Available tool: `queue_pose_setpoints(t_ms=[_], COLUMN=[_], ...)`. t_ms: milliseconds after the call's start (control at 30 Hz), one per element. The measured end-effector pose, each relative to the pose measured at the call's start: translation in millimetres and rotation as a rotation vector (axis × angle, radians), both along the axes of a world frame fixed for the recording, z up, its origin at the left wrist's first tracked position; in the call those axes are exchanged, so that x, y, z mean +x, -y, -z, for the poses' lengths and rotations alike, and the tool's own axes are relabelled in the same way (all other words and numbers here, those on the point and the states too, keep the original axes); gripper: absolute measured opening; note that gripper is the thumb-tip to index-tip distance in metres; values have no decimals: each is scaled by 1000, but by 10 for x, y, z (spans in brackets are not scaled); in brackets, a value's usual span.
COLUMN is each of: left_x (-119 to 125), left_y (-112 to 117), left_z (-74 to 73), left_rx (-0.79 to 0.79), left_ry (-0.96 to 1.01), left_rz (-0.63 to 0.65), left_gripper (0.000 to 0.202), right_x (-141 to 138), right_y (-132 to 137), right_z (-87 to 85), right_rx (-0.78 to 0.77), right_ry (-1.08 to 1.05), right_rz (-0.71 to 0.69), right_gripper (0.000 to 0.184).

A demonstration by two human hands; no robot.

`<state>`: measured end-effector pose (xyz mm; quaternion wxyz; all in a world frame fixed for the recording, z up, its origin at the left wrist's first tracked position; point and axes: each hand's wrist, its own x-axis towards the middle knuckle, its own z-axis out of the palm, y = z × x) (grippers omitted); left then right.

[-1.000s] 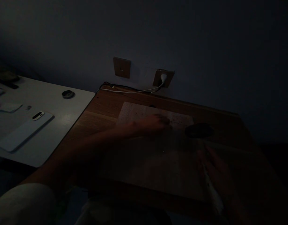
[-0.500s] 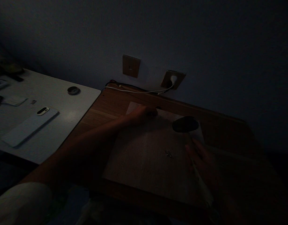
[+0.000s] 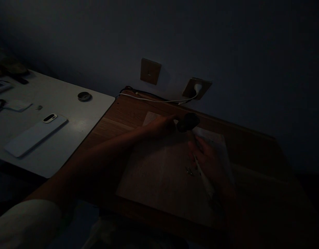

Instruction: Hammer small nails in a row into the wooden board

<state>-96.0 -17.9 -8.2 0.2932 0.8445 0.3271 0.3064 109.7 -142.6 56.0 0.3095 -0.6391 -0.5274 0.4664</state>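
Note:
The room is very dim. A pale square sheet [image 3: 159,176] lies on a brown wooden desk [image 3: 118,119]. My left hand [image 3: 161,125] reaches to the sheet's far edge with its fingers bunched together. A dark oval object [image 3: 188,121] sits right at its fingertips, and I cannot tell whether they grip it. My right hand [image 3: 209,162] rests on the right part of the sheet, closed around a thin white pen-like stick [image 3: 204,180]. A tiny shiny thing [image 3: 189,171] lies on the sheet just left of that hand.
A white table [image 3: 71,135] adjoins the desk on the left, carrying a white phone [image 3: 36,135], a small round dark disc [image 3: 84,96] and other small items. On the wall are a switch plate [image 3: 150,71] and a socket [image 3: 197,88] with a white cable [image 3: 151,100].
The dark oval object has moved left across the sheet to my left hand's fingertips. My right hand with the white stick moved up and left onto the sheet. My view shifted slightly left.

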Motion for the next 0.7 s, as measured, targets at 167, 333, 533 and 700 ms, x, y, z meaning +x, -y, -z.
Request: queue_pose_setpoints(t_ms=[167, 333, 533, 700], left_x=[14, 36, 33, 41], left_y=[-18, -24, -37, -51], left_z=[22, 7, 33, 71], left_rx=[-58, -71, -47, -32], left_ry=[10, 16, 37, 58], left_rz=[-13, -61, -66, -64], left_gripper=[62, 61, 62, 57], right_x=[-68, -49, -72, -69], right_y=[-22, -29, -26, -21], right_z=[18, 70, 64, 75], right_rx=[-12, -34, -19, -23], right_ry=[13, 33, 74, 84], right_rz=[-16, -10, -24, -24], right_gripper=[54, 60, 68, 73])
